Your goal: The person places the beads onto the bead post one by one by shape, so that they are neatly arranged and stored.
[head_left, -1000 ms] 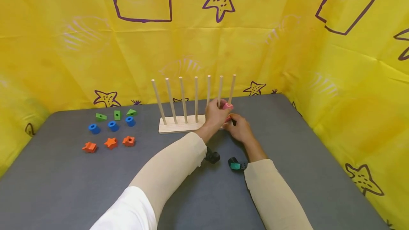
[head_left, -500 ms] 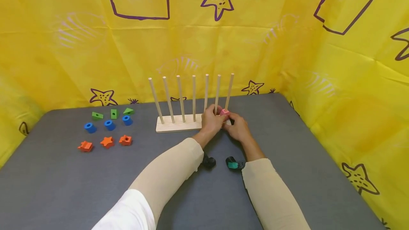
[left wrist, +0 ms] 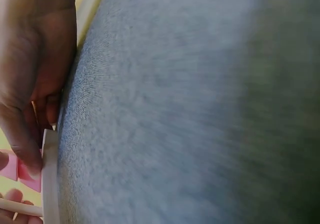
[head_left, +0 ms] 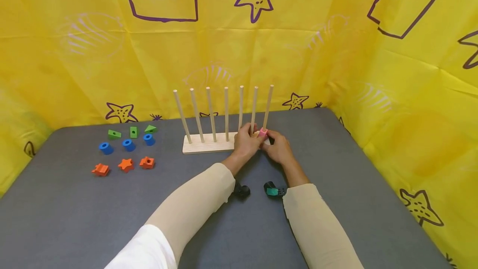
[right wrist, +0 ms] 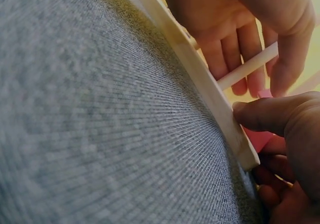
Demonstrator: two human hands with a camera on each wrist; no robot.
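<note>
A wooden base (head_left: 205,146) carries seven upright pegs (head_left: 226,111) at the back of the grey table. A pink block (head_left: 263,133) sits low on the rightmost peg (head_left: 268,105), close to the base. My left hand (head_left: 251,137) grips the block from the left, and my right hand (head_left: 271,140) pinches it from the right. In the left wrist view my thumb (left wrist: 24,146) presses the pink block (left wrist: 22,173) beside the base edge (left wrist: 50,184). The right wrist view shows the left hand (right wrist: 235,19) curled round a peg (right wrist: 250,66), and my right thumb (right wrist: 270,111) over the pink block (right wrist: 260,138).
Loose blocks lie at the left of the table (head_left: 336,169): three green wedges (head_left: 133,131), three blue cylinders (head_left: 128,145) and three orange shapes (head_left: 126,164). Yellow star-printed cloth (head_left: 410,94) walls in the back and both sides.
The pink block has slid down the rightmost peg from about a third of its height to near the base. Both hands went down with it.
</note>
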